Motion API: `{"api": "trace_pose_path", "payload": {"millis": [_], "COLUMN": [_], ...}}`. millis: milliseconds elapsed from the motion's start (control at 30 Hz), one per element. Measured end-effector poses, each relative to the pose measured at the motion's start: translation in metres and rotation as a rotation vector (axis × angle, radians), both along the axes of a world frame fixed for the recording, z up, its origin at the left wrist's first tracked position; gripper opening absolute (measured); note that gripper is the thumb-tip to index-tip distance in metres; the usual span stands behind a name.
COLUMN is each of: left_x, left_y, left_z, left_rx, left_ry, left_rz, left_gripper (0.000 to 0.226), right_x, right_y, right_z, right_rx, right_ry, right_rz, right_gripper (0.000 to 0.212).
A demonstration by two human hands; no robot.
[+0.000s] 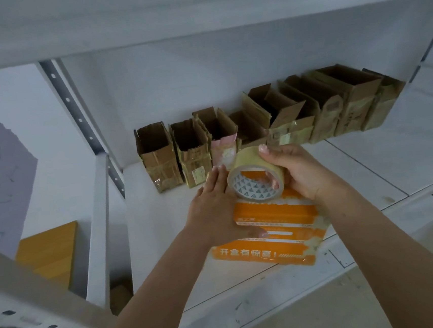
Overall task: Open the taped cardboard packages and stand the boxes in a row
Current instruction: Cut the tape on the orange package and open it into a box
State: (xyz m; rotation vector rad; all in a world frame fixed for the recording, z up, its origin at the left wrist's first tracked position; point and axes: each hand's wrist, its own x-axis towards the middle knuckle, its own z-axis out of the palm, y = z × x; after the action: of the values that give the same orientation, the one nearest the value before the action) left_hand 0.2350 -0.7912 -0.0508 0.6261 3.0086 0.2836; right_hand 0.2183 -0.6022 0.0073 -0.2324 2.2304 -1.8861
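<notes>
- The white metal shelf board (164, 235) fills the middle of the frame and carries everything.
- A row of brown cardboard boxes (267, 122) stands upright along the back, running from centre left to upper right; their tops are open and, as far as I can see in, empty.
- The orange and white printed cardboard package (278, 237) lies flat at lower centre, directly under both hands, its long axis running towards the row.
- The left hand (214, 206) presses flat, fingers straight, on the package's left edge.
- The right hand (298, 171) grips a roll of clear packing tape (254, 178) resting on the package's far end.
</notes>
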Motion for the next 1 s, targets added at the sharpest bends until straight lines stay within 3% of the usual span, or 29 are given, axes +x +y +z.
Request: {"api": "trace_pose_path", "payload": {"millis": [100,133,267,467,633,733,833,1000], "left_x": [0.001,0.001,0.003,0.001,0.001,0.001,0.0,-0.003], "left_y": [-0.001,-0.001,0.002,0.011,0.057,0.076,0.079,0.079], "left_z": [0.002,0.003,0.004,0.025,0.036,0.023,0.007,0.004], "left_rx": [-0.063,-0.078,-0.107,-0.236,-0.124,-0.037,-0.167,-0.195], "left_ry": [-0.014,-0.015,-0.021,-0.072,-0.01,-0.059,0.032,0.049], "left_rz": [0.023,0.029,0.033,0.03,-0.062,-0.115,-0.165,-0.156], "left_gripper": [0.134,0.134,0.135,0.138,0.143,0.142,0.132,0.12], "right_x": [0.002,0.003,0.003,0.004,0.007,0.006,0.007,0.014], "right_y": [0.017,0.026,0.053,0.053,0.047,0.052,0.063,0.07], "right_z": [0.023,0.031,0.039,0.037,0.041,0.043,0.038,0.008], "right_rx": [0.186,0.265,0.485,0.524,0.624,0.571,0.347,0.019], "right_ry": [0.062,0.084,0.124,0.111,0.158,0.155,0.117,0.106], "right_rz": [-0.042,-0.051,-0.135,-0.183,-0.131,-0.097,-0.058,-0.012], "right_gripper": [0.042,0.039,0.059,0.043,0.048,0.052,0.06,0.039]}}
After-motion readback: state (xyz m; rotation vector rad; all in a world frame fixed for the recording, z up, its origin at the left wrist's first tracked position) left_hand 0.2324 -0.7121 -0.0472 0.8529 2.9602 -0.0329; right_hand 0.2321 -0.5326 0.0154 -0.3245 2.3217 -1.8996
